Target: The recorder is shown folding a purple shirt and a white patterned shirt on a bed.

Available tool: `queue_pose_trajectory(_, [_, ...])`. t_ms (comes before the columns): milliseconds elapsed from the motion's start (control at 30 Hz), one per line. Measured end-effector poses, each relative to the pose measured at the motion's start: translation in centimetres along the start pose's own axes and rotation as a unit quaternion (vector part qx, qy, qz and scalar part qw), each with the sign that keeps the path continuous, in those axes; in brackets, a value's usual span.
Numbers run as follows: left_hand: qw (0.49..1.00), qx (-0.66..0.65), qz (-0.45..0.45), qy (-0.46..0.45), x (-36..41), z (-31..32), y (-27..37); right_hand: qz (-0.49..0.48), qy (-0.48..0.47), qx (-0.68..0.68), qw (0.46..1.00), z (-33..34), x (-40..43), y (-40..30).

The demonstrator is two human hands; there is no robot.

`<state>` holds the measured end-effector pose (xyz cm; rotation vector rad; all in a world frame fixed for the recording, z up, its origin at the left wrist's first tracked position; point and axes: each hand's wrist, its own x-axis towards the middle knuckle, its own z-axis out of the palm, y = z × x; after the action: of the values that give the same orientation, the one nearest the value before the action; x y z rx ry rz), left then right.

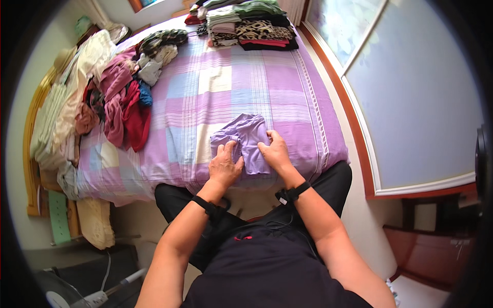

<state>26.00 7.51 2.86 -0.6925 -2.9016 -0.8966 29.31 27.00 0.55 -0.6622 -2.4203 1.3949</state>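
A light purple cloth garment (252, 144), partly folded, lies at the near edge of a bed with a plaid bedspread (215, 100). My left hand (226, 163) rests on the garment's left part, fingers spread over a gathered edge; whether it pinches the cloth cannot be told. At the garment's right edge, my right hand (276, 150) holds the fabric between thumb and fingers. Both wrists wear black straps.
Neat stacks of folded clothes (265, 30) stand at the bed's far end. A loose heap of clothes (119, 96) covers the left side. To the right is a sliding door with frosted panels (416, 107). My knees touch or nearly touch the bed's near edge.
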Motion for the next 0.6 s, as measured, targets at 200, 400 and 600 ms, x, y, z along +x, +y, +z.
queue_pose_trajectory(200, [0.998,-0.065,0.024,-0.003,0.6,0.6,-2.7,-0.028,-0.052,0.117,0.991,1.1,-3.1,-6.7])
queue_pose_trajectory(400, [0.757,-0.582,-0.149,-0.258,-0.2,-4.7,-10.5,-0.167,-0.174,0.061,0.969,7.6,-5.4,-10.1])
queue_pose_trajectory(600, [0.627,-0.716,-0.261,-0.158,-2.4,-5.0,-10.7,-0.201,-0.289,0.069,0.934,8.2,-6.5,-7.9])
